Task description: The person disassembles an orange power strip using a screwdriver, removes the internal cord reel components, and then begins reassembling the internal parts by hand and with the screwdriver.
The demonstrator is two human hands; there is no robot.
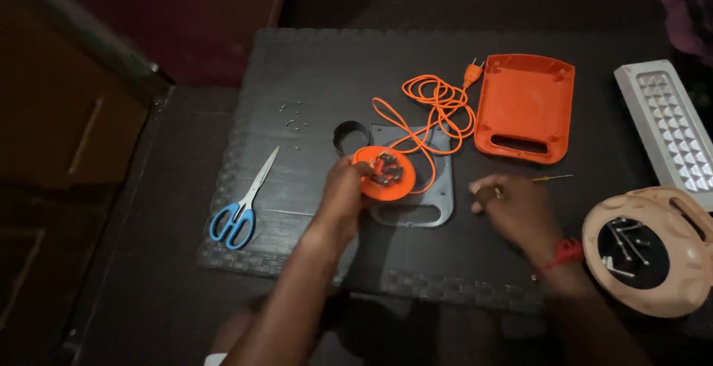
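Near the table's (312, 61) front right corner, a round beige case (687, 262) with metal pins on its dark inner face. Just left of it, right hand (516, 206) resting on the tabletop, fingers curled narrow around something small; cannot tell what. Red band (562, 253) at that wrist. Toward the front middle, left hand (343, 195) closed on a round orange disc (384, 174) with dark parts on top, held over a flat grey plate (431, 203). By the left edge, blue-handled scissors (243, 204). Beyond the right hand, a thin screwdriver (553, 178). Further back, coiled orange cord (434, 110) with plug, orange housing (525, 106), small screws (291, 113) scattered left. At the right edge, a white ribbed panel (668, 128).
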